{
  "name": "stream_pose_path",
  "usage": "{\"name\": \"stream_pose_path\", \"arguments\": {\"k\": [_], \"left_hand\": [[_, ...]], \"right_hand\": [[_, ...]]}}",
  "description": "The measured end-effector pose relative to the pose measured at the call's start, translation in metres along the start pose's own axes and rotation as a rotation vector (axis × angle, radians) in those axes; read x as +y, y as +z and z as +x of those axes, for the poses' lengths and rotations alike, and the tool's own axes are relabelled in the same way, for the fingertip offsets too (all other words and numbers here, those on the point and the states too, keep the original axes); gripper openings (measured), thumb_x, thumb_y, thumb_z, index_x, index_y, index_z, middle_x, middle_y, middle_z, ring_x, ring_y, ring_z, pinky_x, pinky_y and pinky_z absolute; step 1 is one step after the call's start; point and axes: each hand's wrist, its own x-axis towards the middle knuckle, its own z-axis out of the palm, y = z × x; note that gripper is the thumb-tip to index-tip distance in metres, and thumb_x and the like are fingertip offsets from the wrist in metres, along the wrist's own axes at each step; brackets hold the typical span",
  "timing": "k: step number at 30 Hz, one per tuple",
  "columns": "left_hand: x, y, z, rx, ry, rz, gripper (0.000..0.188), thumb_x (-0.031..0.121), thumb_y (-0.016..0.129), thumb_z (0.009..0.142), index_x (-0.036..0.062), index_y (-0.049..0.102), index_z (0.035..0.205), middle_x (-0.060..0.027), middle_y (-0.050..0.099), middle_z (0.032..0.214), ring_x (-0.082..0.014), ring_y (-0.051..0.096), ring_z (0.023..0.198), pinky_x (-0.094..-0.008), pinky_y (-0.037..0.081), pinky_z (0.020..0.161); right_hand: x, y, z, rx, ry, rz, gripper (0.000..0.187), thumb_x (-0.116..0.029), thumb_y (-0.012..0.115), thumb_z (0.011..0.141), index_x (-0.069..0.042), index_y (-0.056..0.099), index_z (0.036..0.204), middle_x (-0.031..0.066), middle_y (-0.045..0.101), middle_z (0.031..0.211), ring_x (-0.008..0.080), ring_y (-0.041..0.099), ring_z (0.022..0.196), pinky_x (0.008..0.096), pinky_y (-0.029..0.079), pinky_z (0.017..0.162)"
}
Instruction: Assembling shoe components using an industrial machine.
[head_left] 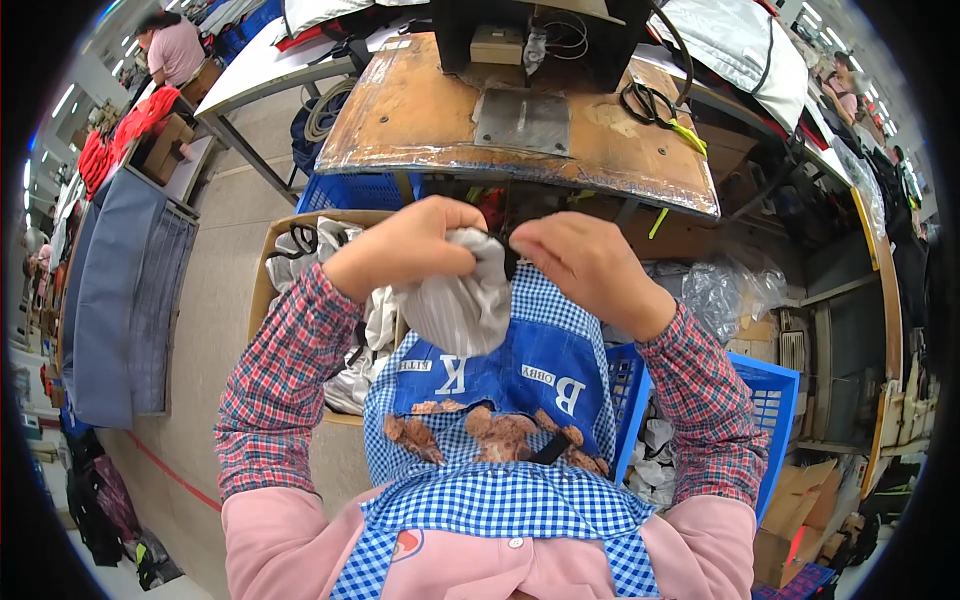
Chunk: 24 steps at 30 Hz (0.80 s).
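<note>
Pink shirt cloth (pixel 450 570) and a blue checked apron (pixel 540 497) lay nearest my view, and beyond them I saw the left hand (pixel 418 243) curled tight around the upper part of a pale grey fabric pouch (pixel 462 312). Its long axis sagged from that grip toward the apron, with its dark-edged upper end between the two hands, the left being the nearer. The right hand (pixel 585 258) was just beside that end, fingers bent, though I could not tell whether they touched or pinched anything.
</note>
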Motion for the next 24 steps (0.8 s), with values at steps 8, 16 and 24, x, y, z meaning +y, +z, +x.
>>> {"name": "stream_pose_path", "arguments": {"k": [8, 16, 24], "left_hand": [[0.008, -0.052, 0.068, 0.183, -0.028, -0.135, 0.034, 0.001, 0.051, 0.072, -0.0023, 0.064, 0.103, -0.0018, 0.064, 0.085, -0.0099, 0.06, 0.074, -0.0237, 0.049, 0.067], [0.007, -0.091, 0.135, 0.403, -0.075, -0.135, 0.035, 0.001, 0.053, 0.075, -0.0079, 0.061, 0.108, -0.0092, 0.066, 0.088, -0.0172, 0.066, 0.074, -0.0291, 0.053, 0.064], [0.01, -0.114, 0.16, 0.368, -0.011, -0.049, 0.021, 0.003, 0.055, 0.075, -0.0062, 0.062, 0.092, -0.0107, 0.063, 0.079, -0.0196, 0.064, 0.06, -0.0319, 0.05, 0.049]], "right_hand": [[0.057, 0.008, 0.028, 0.312, 0.231, 0.076, 0.014, -0.012, 0.059, 0.091, -0.001, 0.063, 0.098, 0.0172, 0.067, 0.091, 0.0354, 0.065, 0.083, 0.0401, 0.052, 0.071], [0.105, 0.014, 0.063, 0.429, 0.326, 0.15, 0.015, -0.013, 0.056, 0.093, 0.001, 0.063, 0.097, 0.016, 0.067, 0.077, 0.0323, 0.066, 0.072, 0.0363, 0.051, 0.064], [0.128, 0.01, 0.079, 0.391, 0.441, 0.2, 0.024, -0.016, 0.057, 0.096, 0.005, 0.063, 0.107, 0.012, 0.07, 0.085, 0.0163, 0.07, 0.078, 0.0265, 0.054, 0.067]]}}
